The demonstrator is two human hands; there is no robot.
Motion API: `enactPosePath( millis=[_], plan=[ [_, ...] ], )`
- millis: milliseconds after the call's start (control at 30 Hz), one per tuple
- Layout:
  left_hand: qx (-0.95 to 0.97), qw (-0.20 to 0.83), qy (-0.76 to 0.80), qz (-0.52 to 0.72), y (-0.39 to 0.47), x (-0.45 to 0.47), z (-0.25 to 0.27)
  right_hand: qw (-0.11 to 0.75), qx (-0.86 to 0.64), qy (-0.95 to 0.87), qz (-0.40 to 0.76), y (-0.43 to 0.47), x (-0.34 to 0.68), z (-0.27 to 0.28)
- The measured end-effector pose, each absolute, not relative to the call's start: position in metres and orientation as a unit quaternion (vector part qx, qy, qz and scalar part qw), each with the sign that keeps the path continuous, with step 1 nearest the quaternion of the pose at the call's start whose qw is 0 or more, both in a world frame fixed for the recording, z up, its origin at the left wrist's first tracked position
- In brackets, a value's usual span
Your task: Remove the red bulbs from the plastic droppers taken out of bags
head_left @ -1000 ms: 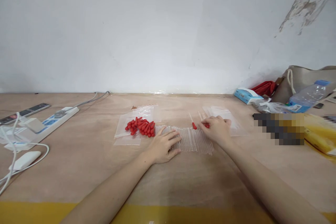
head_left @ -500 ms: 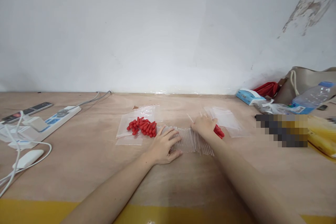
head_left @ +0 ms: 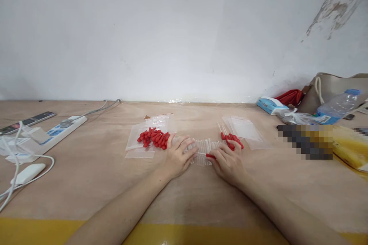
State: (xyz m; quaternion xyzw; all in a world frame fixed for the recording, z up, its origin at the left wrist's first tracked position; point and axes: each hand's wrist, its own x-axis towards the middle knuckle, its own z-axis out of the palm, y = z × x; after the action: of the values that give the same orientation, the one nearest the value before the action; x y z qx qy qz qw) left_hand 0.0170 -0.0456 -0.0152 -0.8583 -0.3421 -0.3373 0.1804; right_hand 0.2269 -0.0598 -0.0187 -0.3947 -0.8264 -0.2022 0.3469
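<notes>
Between my two hands a thin clear tube (head_left: 201, 154) lies level, with a red rubber bulb (head_left: 209, 155) at its right end. My right hand (head_left: 230, 162) pinches the bulb, while the thumb and fingers of my left hand (head_left: 178, 157) close on the tube's other end. Beneath both hands a row of clear tubes (head_left: 204, 146) is spread side by side on the table. Loose red rubber bulbs (head_left: 153, 138) are heaped left of my left hand. Past my right hand's fingers lie several red-bulbed droppers (head_left: 233, 139), their clear stems pointing away from me.
Clear plastic bags lie under the left bulbs (head_left: 132, 139) and at the right (head_left: 248, 132). A power strip (head_left: 63, 132) with white cables is at the left. A tissue pack (head_left: 271, 105), a water bottle (head_left: 339, 107) and a yellow bag (head_left: 349, 147) stand at the right.
My right hand has come back toward me from the right-hand droppers and now holds a red bulb. My left hand has closed from spread fingers onto a tube.
</notes>
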Motion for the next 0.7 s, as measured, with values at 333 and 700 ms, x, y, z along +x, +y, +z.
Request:
enactPosePath(
  millis=[333,700],
  plan=[
    [-0.88,0.175,-0.324,-0.3,-0.0519,0.0153,-0.018,0.37,-0.378,-0.831,-0.169,-0.0659,0.2316,-0.03],
    [-0.882,0.152,-0.328,-0.303,-0.0561,0.0125,-0.0154,0.328,-0.361,-0.853,-0.186,-0.0676,0.2343,-0.0268]
  ],
)
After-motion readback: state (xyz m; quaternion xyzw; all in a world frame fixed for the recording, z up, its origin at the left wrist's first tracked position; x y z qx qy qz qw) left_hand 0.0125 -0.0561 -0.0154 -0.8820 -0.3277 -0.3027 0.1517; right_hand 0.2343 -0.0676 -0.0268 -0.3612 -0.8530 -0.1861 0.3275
